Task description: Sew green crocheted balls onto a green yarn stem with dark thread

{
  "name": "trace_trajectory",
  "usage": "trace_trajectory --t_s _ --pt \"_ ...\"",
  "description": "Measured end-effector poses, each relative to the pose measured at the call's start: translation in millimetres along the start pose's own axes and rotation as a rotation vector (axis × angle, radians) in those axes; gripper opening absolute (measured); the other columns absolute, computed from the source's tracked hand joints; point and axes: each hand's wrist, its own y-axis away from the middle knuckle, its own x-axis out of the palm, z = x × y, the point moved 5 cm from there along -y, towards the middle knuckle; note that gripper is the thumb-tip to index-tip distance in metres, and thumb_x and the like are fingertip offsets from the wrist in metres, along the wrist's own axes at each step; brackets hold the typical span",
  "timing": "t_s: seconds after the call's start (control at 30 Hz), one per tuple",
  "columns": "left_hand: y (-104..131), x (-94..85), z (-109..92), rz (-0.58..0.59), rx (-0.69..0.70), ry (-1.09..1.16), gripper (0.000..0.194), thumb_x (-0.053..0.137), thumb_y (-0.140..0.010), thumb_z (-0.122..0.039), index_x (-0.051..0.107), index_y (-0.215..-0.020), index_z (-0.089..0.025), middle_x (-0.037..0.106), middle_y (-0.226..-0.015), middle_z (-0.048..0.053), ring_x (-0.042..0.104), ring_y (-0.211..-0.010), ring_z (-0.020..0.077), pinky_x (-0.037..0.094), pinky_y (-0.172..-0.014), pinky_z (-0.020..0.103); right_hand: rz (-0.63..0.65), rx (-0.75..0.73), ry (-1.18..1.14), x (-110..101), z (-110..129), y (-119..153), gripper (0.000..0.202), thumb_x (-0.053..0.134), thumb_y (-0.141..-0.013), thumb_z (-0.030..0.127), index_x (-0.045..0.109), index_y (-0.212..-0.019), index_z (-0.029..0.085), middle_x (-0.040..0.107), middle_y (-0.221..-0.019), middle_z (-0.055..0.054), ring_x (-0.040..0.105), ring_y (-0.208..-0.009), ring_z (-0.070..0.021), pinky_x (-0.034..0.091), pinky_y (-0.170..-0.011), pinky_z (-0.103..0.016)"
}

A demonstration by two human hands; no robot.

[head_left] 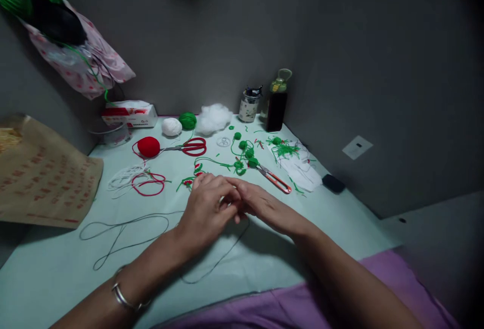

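Note:
My left hand (209, 205) and my right hand (264, 208) meet over the middle of the table. The left fingers curl toward the right palm, pressed close together; whatever lies between them is hidden. My right hand is turned with its back up, its fingertips covered by the left. A thin dark cord (130, 225) lies in loops at the left and runs under both hands. Just beyond them are small green and red crocheted pieces (188, 182), green balls (249, 153) and orange-handled snips (278, 181).
Red-handled scissors (194, 146) lie by a red yarn ball (148, 147). Behind are white yarn (171, 126), green yarn (187, 120), stuffing (214, 118), a pen cup (249, 106) and a bottle (277, 104). A paper bag (53, 175) stands left; a black object (333, 183) lies right.

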Motion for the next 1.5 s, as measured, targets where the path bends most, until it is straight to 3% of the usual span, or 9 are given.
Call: trace_trajectory --t_s 0.1,0.23,0.33,0.43,0.5,0.67,1.0,1.27,1.5 --pt "-2 -2.2 11 -0.021 -0.141 0.198 0.015 0.061 -0.084 -0.021 0.061 -0.069 -0.021 0.062 -0.078 0.0 0.055 -0.085 0.0209 0.037 -0.084 0.038 -0.104 0.022 -0.011 -12 -8 0 0.039 0.05 -0.098 0.047 0.056 -0.126 0.021 0.06 -0.093 -0.004 0.055 -0.076 -0.0121 0.045 -0.07 -0.026" --pt "-3 -3.2 22 -0.016 -0.315 0.39 0.017 0.064 -0.084 -0.034 0.061 -0.076 -0.02 0.061 -0.081 0.0 0.056 -0.081 0.0193 0.04 -0.077 0.033 -0.245 -0.018 0.058 -22 -11 -2 0.016 0.069 -0.086 0.033 0.068 -0.088 0.017 0.061 -0.077 0.0 0.051 -0.068 -0.0104 0.04 -0.063 -0.024" --pt "-5 -2.3 27 0.003 -0.345 0.425 0.019 0.062 -0.086 -0.037 0.061 -0.077 -0.02 0.061 -0.081 0.0 0.056 -0.081 0.019 0.04 -0.077 0.032 -0.336 -0.04 0.145 -26 -9 -2 0.013 0.069 -0.085 0.027 0.069 -0.078 0.016 0.058 -0.067 0.003 0.048 -0.062 -0.0096 0.038 -0.06 -0.024" --pt "-10 -1.9 37 0.015 -0.303 0.322 0.022 0.055 -0.09 -0.038 0.062 -0.079 -0.02 0.063 -0.082 0.002 0.056 -0.083 0.0199 0.041 -0.08 0.033 -0.392 -0.055 0.171 -32 -8 -2 0.013 0.067 -0.084 0.027 0.069 -0.077 0.016 0.058 -0.065 0.003 0.046 -0.059 -0.0089 0.036 -0.058 -0.024" --pt "-14 0.3 44 0.05 -0.213 0.102 0.019 0.056 -0.09 -0.035 0.065 -0.081 -0.021 0.065 -0.085 0.003 0.056 -0.088 0.0221 0.04 -0.085 0.037 -0.451 -0.059 0.153 -38 -10 -1 0.015 0.068 -0.083 0.029 0.068 -0.077 0.016 0.058 -0.065 0.002 0.046 -0.058 -0.0088 0.034 -0.056 -0.023" --pt "-22 22.3 58 0.292 -0.077 -0.378 0.013 0.062 -0.085 -0.031 0.07 -0.088 -0.021 0.068 -0.087 0.006 0.055 -0.093 0.0278 0.035 -0.088 0.044 -0.536 -0.048 0.08 -46 -15 -2 0.018 0.07 -0.08 0.034 0.068 -0.077 0.016 0.06 -0.065 0.001 0.045 -0.056 -0.0087 0.034 -0.054 -0.023" --pt "-27 33.4 60 0.47 -0.147 -0.255 0.015 0.055 -0.081 -0.023 0.066 -0.072 -0.019 0.067 -0.068 0.002 0.056 -0.062 0.0174 0.033 -0.057 0.029 -0.511 -0.048 0.063 -37 -13 -3 0.018 0.069 -0.08 0.034 0.067 -0.075 0.016 0.059 -0.065 0.001 0.045 -0.057 -0.009 0.035 -0.055 -0.024" --pt "-25 34.0 50 0.409 -0.048 -0.402 0.01 0.055 -0.085 -0.022 0.065 -0.082 -0.02 0.069 -0.084 0.005 0.059 -0.081 0.0232 0.038 -0.072 0.034 -0.547 -0.058 0.078 -40 -16 -2 0.019 0.07 -0.081 0.035 0.068 -0.077 0.017 0.058 -0.066 0.001 0.044 -0.057 -0.0093 0.034 -0.054 -0.024" --pt "-29 38.8 43 0.422 0.081 -0.512 0.02 0.048 -0.084 -0.011 0.065 -0.076 -0.018 0.065 -0.08 0.008 0.057 -0.08 0.0254 0.037 -0.079 0.04 -0.552 -0.064 0.103 -39 -16 -3 0.021 0.07 -0.081 0.037 0.068 -0.075 0.016 0.058 -0.065 0.001 0.043 -0.057 -0.0094 0.034 -0.052 -0.024"
